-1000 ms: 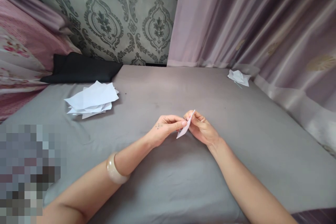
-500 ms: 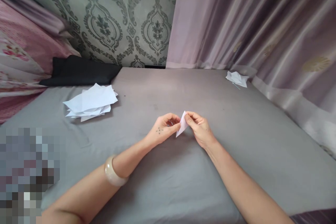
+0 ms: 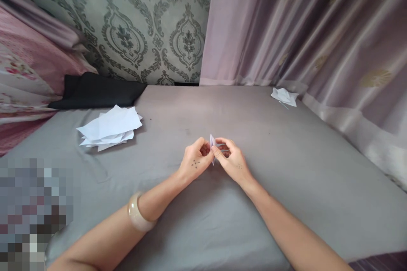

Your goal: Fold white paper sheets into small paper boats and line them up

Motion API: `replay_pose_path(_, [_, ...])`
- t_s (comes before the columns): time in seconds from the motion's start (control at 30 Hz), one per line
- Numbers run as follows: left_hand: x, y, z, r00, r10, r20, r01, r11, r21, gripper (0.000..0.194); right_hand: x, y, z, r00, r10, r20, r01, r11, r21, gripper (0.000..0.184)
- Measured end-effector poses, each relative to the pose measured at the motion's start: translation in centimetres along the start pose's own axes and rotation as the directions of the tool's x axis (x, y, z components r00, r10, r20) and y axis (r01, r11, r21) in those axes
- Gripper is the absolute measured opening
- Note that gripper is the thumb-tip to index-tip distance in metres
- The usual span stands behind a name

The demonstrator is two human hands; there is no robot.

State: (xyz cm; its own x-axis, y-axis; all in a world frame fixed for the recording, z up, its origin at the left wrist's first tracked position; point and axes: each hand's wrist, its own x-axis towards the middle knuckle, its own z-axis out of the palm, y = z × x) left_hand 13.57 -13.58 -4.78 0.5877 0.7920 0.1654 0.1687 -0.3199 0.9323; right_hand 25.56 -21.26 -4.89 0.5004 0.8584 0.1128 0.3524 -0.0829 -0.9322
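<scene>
A small folded piece of white paper stands nearly edge-on between my hands, above the grey sheet. My left hand pinches its left side, thumb in front and fingers curled. From the other side my right hand grips the paper with its thumb, the other fingers bent behind it. Both thumbs meet close together and cover the middle of the paper. Its pointed upper tip and a bit of its lower end show. A pale bangle circles my left forearm.
On the grey sheet, a stack of white paper sheets lies to the left. A few folded white papers lie at the far right beside the purple curtain. Black cloth rests at the back left, below patterned wallpaper.
The folded paper has turned from a tilted face to nearly edge-on and shifted left. My right hand has moved left, bringing its thumb against my left thumb.
</scene>
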Motion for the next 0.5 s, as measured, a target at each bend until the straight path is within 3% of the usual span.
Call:
replay_pose_path(0.13, [-0.06,0.02,0.13,1.0,-0.019,0.019,0.018,1.0,0.004,0.018,-0.22,-0.24,0.1,1.0,-0.015,-0.014,0.014,0.999,-0.044,0.029])
replay_pose_path(0.33, [0.13,-0.6,0.19,0.999,-0.042,0.032,0.042,0.999,0.001,0.013,-0.68,-0.45,0.11,0.972,-0.23,-0.048,0.203,0.925,-0.321,0.018])
replay_pose_path(0.5, [0.16,-0.26,0.15,0.998,-0.057,0.024,0.055,0.996,0.074,0.006,-0.7,-0.08,0.33,0.976,-0.216,-0.031,0.178,0.87,-0.459,0.019])
